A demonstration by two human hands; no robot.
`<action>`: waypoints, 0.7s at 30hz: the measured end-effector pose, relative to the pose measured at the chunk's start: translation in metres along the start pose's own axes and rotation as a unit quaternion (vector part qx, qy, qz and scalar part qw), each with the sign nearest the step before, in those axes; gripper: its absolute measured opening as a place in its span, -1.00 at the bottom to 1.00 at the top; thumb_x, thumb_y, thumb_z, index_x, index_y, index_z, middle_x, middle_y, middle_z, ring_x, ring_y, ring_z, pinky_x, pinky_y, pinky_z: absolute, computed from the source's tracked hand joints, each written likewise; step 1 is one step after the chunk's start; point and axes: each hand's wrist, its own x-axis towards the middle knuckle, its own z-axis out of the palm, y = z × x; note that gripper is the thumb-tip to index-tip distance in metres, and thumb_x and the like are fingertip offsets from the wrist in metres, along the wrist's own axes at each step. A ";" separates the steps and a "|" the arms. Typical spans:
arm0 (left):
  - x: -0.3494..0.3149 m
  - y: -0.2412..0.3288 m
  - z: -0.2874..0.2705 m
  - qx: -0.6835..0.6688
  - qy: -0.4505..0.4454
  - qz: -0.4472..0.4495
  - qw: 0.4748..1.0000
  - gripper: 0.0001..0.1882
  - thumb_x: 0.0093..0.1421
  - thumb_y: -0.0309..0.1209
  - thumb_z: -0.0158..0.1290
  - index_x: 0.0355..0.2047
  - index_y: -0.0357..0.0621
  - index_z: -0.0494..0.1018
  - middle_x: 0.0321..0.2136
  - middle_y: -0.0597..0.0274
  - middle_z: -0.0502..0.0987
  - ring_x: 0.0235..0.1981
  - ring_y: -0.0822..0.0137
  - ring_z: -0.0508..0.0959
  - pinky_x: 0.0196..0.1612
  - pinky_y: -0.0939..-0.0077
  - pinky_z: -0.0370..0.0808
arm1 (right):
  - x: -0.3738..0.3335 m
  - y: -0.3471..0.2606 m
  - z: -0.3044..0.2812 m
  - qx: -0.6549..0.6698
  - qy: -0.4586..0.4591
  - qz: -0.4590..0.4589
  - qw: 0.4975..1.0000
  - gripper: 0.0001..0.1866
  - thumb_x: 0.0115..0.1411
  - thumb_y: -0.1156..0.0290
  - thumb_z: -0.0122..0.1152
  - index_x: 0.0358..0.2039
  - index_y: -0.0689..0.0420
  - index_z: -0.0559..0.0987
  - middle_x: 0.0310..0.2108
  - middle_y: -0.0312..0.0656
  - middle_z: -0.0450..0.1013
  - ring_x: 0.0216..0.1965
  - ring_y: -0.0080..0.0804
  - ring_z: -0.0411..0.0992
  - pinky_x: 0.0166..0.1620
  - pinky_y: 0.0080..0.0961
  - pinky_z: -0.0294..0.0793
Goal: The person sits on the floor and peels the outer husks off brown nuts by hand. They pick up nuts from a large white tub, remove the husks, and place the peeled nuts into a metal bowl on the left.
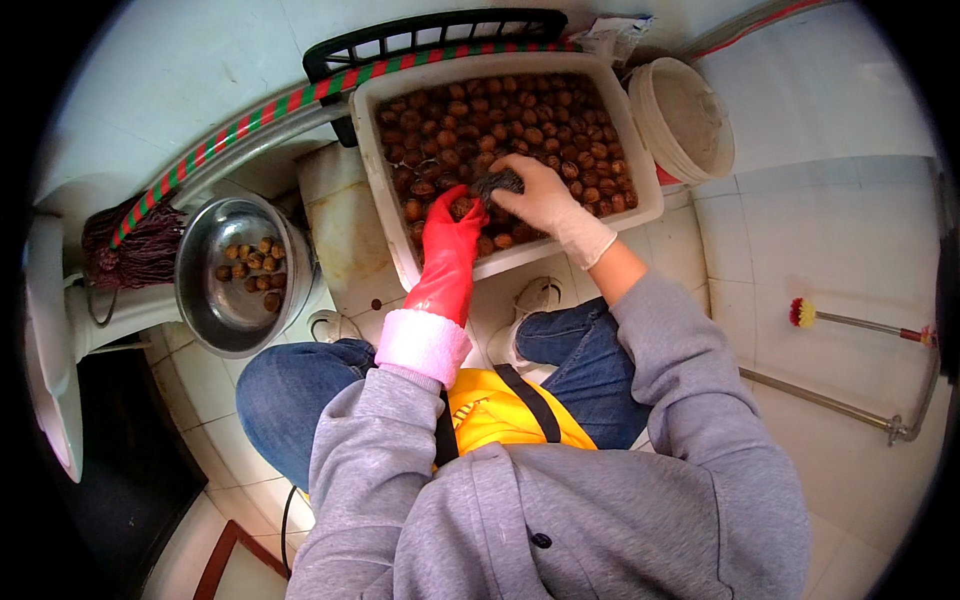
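My left hand [450,240], in a red rubber glove with a pink cuff, is closed around a brown walnut [461,208]. A grey steel-wool scrubber [497,183] is gripped in my right hand [543,197], which wears a thin pale glove, and it sits right beside the walnut. Both hands are over the near side of a white plastic tub [375,165]. Many walnuts [505,112] fill the tub in dark water. The palm sides of both hands are hidden.
To the left stands a steel bowl [215,310] with several paler walnuts [262,262]. A mop [135,245] with a striped handle leans behind it. White buckets [690,125] stand right of the tub, a black plastic rack [435,35] behind it. A metal pipe [820,400] runs along the right wall.
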 end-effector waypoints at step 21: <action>-0.029 0.058 0.003 -0.054 -0.093 -0.069 0.992 -0.44 0.12 -0.46 0.23 0.15 -0.11 0.36 -0.21 0.22 0.57 -0.25 0.38 0.58 -0.27 0.55 0.49 | 0.005 0.058 0.009 -0.314 0.079 0.161 0.932 -0.58 0.04 0.34 0.29 -0.04 0.06 0.51 -0.11 -0.03 0.44 -0.06 -0.01 0.45 -0.07 -0.19 0.49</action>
